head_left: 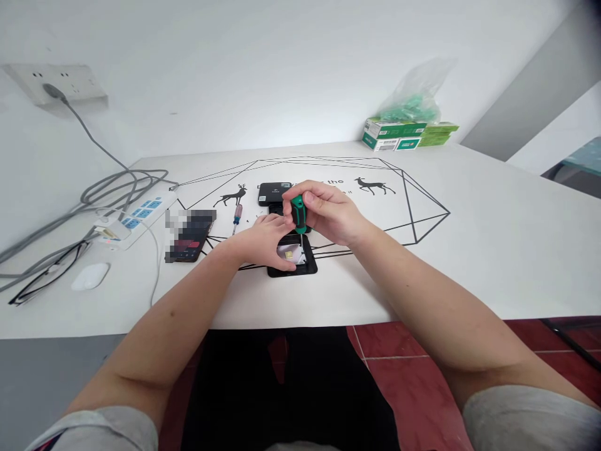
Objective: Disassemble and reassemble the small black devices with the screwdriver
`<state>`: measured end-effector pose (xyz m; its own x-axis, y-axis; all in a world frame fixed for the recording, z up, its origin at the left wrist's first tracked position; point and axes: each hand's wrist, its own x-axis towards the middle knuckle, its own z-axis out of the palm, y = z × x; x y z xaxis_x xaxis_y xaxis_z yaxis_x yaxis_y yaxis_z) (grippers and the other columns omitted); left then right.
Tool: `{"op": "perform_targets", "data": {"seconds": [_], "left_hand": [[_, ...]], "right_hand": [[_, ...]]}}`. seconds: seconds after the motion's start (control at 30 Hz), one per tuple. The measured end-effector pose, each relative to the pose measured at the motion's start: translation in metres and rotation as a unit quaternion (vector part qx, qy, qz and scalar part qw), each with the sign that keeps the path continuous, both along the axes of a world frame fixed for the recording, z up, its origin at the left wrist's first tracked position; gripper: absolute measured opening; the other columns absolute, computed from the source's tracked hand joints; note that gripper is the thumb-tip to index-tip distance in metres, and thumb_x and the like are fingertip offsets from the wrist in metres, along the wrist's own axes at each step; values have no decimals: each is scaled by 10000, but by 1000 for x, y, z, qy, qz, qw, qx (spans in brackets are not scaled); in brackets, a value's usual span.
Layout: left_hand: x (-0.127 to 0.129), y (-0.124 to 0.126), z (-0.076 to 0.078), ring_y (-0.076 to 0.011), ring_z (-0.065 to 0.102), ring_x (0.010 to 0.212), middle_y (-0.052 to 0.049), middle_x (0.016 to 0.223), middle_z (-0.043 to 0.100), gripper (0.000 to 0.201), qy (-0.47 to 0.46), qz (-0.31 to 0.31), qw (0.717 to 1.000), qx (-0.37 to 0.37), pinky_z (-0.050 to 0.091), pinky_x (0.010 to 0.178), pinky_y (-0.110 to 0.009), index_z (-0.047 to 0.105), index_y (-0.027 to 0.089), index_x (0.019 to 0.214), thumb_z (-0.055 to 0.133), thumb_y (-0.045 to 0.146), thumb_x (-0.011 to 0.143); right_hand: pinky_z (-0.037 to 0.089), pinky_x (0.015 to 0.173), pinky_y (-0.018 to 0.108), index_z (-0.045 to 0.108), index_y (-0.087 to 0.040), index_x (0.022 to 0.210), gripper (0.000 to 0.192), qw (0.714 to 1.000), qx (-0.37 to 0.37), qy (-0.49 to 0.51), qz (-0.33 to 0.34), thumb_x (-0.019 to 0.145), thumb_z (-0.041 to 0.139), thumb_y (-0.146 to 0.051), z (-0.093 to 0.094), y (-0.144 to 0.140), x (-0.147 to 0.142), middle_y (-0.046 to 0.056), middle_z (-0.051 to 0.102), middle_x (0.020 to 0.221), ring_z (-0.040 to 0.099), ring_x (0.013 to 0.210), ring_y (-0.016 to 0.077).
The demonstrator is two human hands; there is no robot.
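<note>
My right hand (328,210) is closed round the green and black handle of a screwdriver (299,216). Its shaft points straight down, the tip at the right side of an opened black rectangular case (307,268). Inside the case lies a silvery-white part (297,252) with a small yellowish patch. My left hand (266,241) grips the case from the left, thumb along the near side and fingers beyond it. Just behind is another black boxy piece (273,193) with pale labels, partly hidden by my hands. Whether the tip sits in a screw is too small to tell.
A second screwdriver (237,216) lies left of my hands, beside a phone (192,235). Farther left are a power strip (145,216) with grey cables, eyeglasses (49,269) and a white earbud case (91,275). Green boxes (397,131) under a plastic bag (416,94) stand back right.
</note>
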<state>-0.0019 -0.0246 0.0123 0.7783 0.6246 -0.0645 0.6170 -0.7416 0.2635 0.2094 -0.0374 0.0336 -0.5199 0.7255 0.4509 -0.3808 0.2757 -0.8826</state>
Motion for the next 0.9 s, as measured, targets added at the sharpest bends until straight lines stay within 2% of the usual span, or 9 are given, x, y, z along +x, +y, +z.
{"op": "perform_targets", "data": {"seconds": [0.1, 0.27, 0.37, 0.47, 0.53, 0.6, 0.73, 0.9], "left_hand": [[-1, 1, 4, -428, 336, 1614, -147, 1727, 442, 1028, 22, 12, 1000, -8, 266, 1336, -587, 428, 246, 1664, 763, 719, 815], [-10, 6, 12, -483, 63, 1718, -106, 1889, 108, 1313, 85, 81, 991, -71, 199, 1356, -652, 247, 309, 1785, 776, 850, 711], [-18, 12, 13, -474, 4, 1729, -92, 1894, -18, 1410, 119, 84, 985, -96, 195, 1357, -658, 184, 341, 1800, 827, 841, 649], [-22, 17, 10, -477, -26, 1728, -120, 1889, -31, 1399, 141, 85, 983, -82, 148, 1359, -678, 197, 302, 1801, 812, 844, 668], [-22, 19, 9, -475, -22, 1729, -128, 1889, -26, 1378, 143, 87, 983, -74, 120, 1362, -682, 218, 286, 1797, 803, 846, 682], [-21, 19, 9, -470, -6, 1730, -127, 1890, -15, 1356, 138, 85, 984, -72, 113, 1364, -678, 226, 285, 1795, 792, 851, 700], [-21, 20, 9, -459, 40, 1729, -144, 1888, 55, 1308, 123, 84, 987, -56, 171, 1366, -635, 262, 245, 1786, 747, 872, 746], [-21, 20, 9, -451, 105, 1721, -169, 1875, 135, 1279, 122, 81, 988, -47, 203, 1356, -628, 309, 234, 1771, 727, 887, 754]], "right_hand": [[616, 750, 317, 734, -240, 1058, 378, 999, -44, 20, 0, 944, 804, -594, -2, 2, -1, 22, 733, 947, 708, 844, 165], [537, 674, 254, 738, -227, 918, 391, 994, 7, 28, -109, 798, 960, -526, -5, 10, 4, -16, 651, 900, 597, 745, 108], [547, 673, 286, 759, -224, 973, 388, 995, -18, 24, -98, 837, 916, -552, -3, 12, 7, 0, 674, 882, 630, 756, 137], [587, 710, 335, 728, -232, 1015, 426, 995, -69, 37, -68, 857, 874, -599, -2, 10, 5, 8, 701, 882, 669, 767, 168], [590, 708, 336, 695, -240, 988, 454, 993, -79, 45, -73, 861, 853, -647, -3, 9, 1, 6, 700, 889, 664, 763, 166], [568, 687, 309, 675, -250, 953, 485, 991, -69, 50, -106, 823, 883, -669, -5, 9, -2, -7, 678, 880, 637, 754, 148], [514, 652, 269, 714, -251, 925, 475, 983, -39, 42, -172, 721, 993, -576, -7, 8, -3, -38, 635, 831, 564, 707, 112], [562, 687, 304, 749, -270, 1049, 437, 988, -59, 52, -135, 828, 895, -618, -5, 6, -3, -13, 695, 892, 647, 767, 147]]}}
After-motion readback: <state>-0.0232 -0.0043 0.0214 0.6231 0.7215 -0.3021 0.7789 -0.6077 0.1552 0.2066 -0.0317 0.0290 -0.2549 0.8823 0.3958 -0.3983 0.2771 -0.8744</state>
